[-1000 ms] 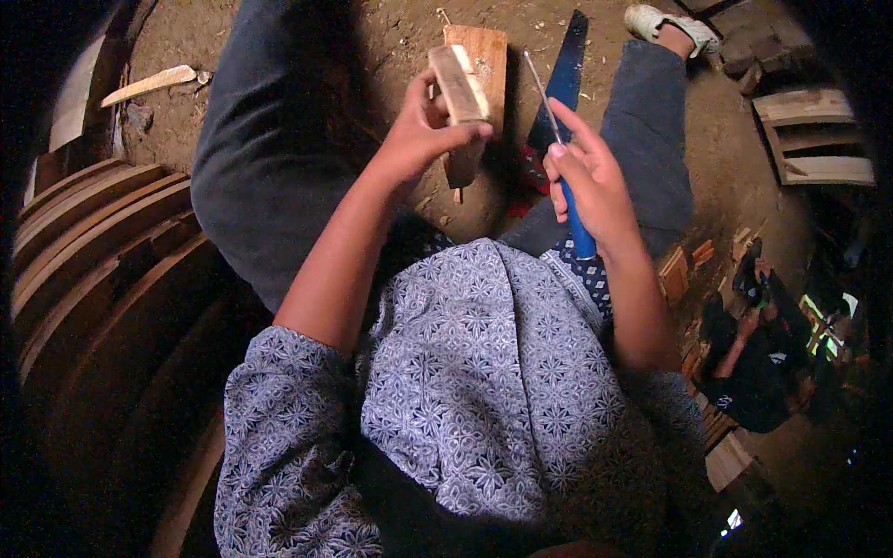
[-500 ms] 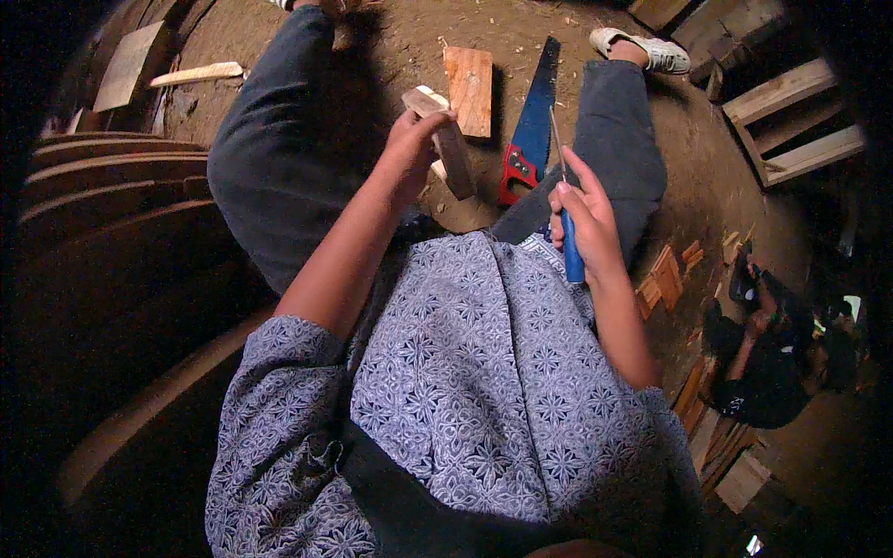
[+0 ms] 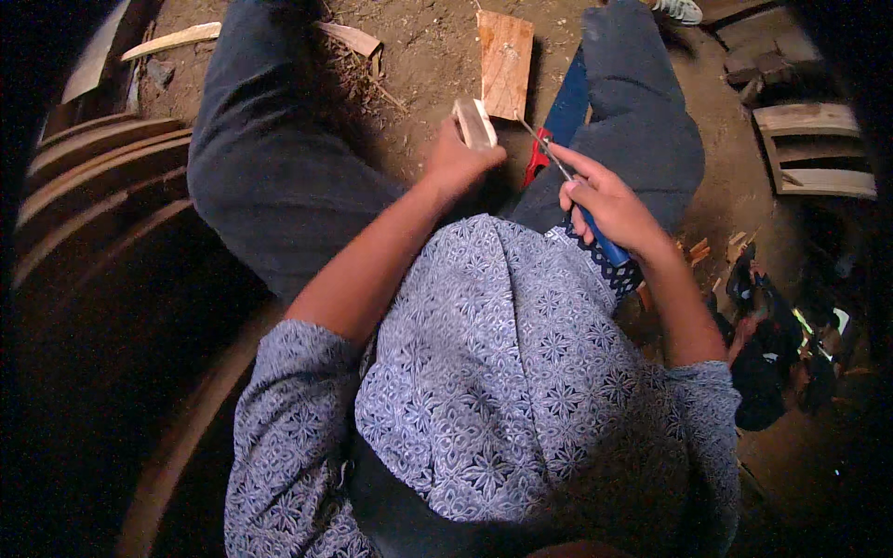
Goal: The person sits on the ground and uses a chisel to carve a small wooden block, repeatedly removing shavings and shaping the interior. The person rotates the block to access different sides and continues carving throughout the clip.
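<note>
My left hand (image 3: 456,166) is closed around a short pale wooden piece (image 3: 476,124), whose upper end stands out above the fingers; its lower part is hidden. In my right hand (image 3: 609,206) is a blue-handled tool (image 3: 609,246) with a long thin metal shaft. The index finger stretches along the shaft, which slants up and left. Its tip is near the lower corner of a flat wooden board (image 3: 505,60) on the ground; whether they touch I cannot tell. A handsaw (image 3: 566,104) with a blue blade and red handle lies beside the board, partly behind my right leg.
Curved wooden slats (image 3: 112,153) are stacked at the left. A wooden frame (image 3: 814,149) stands at the far right. Wood offcuts (image 3: 349,39) and shavings lie on the dirt floor. Another person (image 3: 763,358) in dark clothing is at the lower right.
The view has shifted. My right hand has tilted the tool from nearly upright to a leftward slant, its tip closer to the wooden piece. My left hand has turned that piece.
</note>
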`<state>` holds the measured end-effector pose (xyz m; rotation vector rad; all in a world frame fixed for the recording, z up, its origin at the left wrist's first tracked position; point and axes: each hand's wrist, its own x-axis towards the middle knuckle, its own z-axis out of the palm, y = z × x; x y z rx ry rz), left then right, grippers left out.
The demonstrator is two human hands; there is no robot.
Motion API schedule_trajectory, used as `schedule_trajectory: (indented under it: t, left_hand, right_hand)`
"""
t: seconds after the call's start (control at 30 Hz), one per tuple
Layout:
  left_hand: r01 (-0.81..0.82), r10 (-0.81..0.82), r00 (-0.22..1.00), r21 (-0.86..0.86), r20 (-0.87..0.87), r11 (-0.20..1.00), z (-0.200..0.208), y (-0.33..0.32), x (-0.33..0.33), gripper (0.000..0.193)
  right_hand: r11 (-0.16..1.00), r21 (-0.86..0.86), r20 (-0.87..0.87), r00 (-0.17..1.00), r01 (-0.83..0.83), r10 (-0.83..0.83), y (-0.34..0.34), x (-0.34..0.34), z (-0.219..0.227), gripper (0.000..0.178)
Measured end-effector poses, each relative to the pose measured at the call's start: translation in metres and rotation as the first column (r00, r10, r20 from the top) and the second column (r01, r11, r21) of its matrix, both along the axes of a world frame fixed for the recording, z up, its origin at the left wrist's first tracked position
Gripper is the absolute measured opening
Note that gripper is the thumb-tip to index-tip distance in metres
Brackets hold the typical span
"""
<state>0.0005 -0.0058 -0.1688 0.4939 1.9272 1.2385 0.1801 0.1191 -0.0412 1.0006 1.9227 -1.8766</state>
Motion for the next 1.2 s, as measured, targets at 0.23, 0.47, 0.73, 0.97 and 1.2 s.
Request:
schedule_trajectory:
  t: [0.23, 0.47, 0.73, 0.97, 1.2]
  left_hand:
    - [0.079, -0.079, 0.997, -0.085, 0.008, 0.993, 0.053, -0.009, 0.033, 0.084]
    - [0.096, -0.089, 0.988, -0.054, 0.126, 0.994, 0.061, -0.019, 0.060, 0.081]
    - [0.102, -0.098, 0.994, -0.090, 0.043, 0.991, 0.065, -0.029, 0.059, 0.078]
    - [0.095, -0.096, 0.995, -0.092, -0.011, 0.991, 0.064, -0.031, 0.064, 0.076]
    - [0.114, -0.116, 0.993, -0.160, -0.008, 0.981, 0.067, -0.033, 0.067, 0.071]
  right_hand:
    - [0.981, -0.051, 0.109, 0.976, -0.186, 0.191, 0.023, -0.008, 0.029, 0.051]
    - [0.871, 0.221, 0.086, 0.899, -0.438, 0.430, 0.024, 0.029, 0.035, 0.051]
    - [0.873, 0.182, 0.073, 0.891, -0.453, 0.448, 0.025, 0.025, 0.047, 0.043]
    - [0.839, 0.265, 0.139, 0.880, -0.475, 0.454, 0.026, 0.014, 0.055, 0.038]
    - [0.749, 0.405, 0.070, 0.835, -0.524, 0.546, 0.029, 0.011, 0.047, 0.032]
